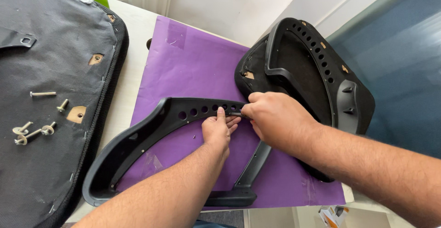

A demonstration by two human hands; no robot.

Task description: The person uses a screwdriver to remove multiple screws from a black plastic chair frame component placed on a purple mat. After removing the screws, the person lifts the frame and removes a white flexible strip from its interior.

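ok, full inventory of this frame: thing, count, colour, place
armrest on sheet: 1, black plastic with a row of holes, lying on the purple sheet, centre
purple sheet: 1, purple, spread on the table
table: 1, pale top, under everything
seat cushion: 1, dark fabric underside, left
bolts: about 5, silver, loose on the seat cushion
chair back: 1, black, right, a second armrest on it
small dark part: 1, pinched at the armrest's holes, too small to identify
left hand: 1, resting on the armrest
right hand: 1, pinch grip on the small part

Black armrest (151,131) with round holes on purple paper (193,67); black seat pad (46,95) at left; silver bolts (34,130).
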